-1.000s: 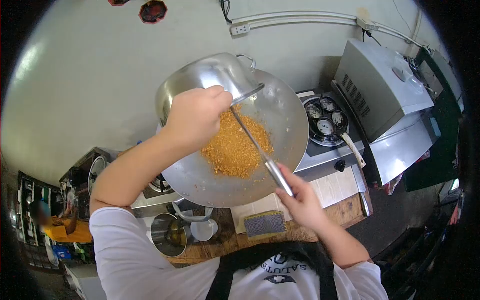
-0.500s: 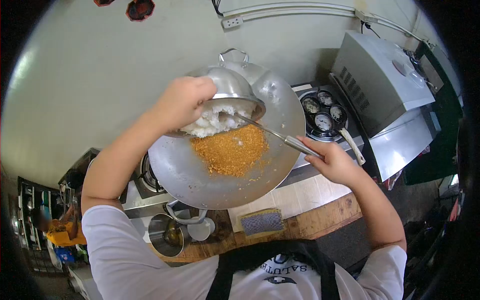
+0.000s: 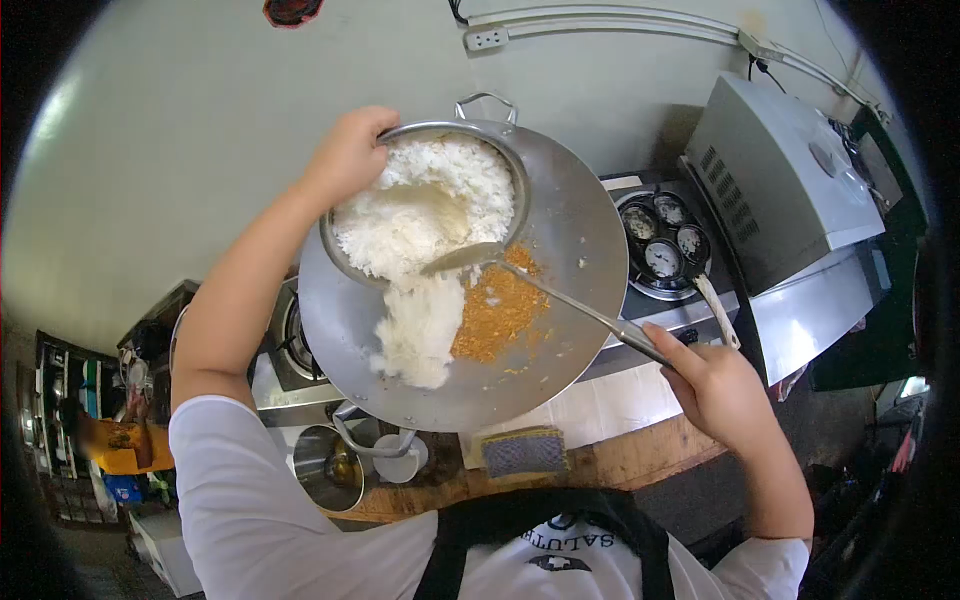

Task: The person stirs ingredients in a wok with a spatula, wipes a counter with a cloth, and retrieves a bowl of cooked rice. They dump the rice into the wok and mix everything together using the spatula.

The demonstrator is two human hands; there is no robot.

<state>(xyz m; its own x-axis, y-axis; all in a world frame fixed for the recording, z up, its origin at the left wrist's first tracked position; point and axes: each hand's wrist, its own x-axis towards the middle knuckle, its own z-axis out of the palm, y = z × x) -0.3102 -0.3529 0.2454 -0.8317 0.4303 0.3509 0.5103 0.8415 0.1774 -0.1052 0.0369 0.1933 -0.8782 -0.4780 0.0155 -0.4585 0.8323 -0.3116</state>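
Observation:
My left hand [image 3: 348, 158] grips the rim of a steel bowl [image 3: 519, 170], tilted over the left and far part of a large wok [image 3: 560, 330]. White rice [image 3: 440, 180] fills the bowl, and a clump of rice [image 3: 420, 335] lies in the wok below its lip. Beside that clump sits an orange-brown crumbly mixture [image 3: 503, 312]. My right hand [image 3: 715, 385] is closed round the handle of a long metal spatula [image 3: 580, 307]. The spatula's blade rests at the bowl's near edge, against the rice.
A black pan with round hollows [image 3: 663, 235] stands on the stove at the right, near a grey box-like appliance [image 3: 765, 170]. On the wooden edge [image 3: 640, 450] lie a folded cloth [image 3: 523, 452] and a steel pot [image 3: 328, 468]. Another person [image 3: 128, 445] is far left.
The bowl has turned more upright, so its rice shows. A clump of rice now lies in the wok, partly over the orange mixture. My right hand has moved down and right.

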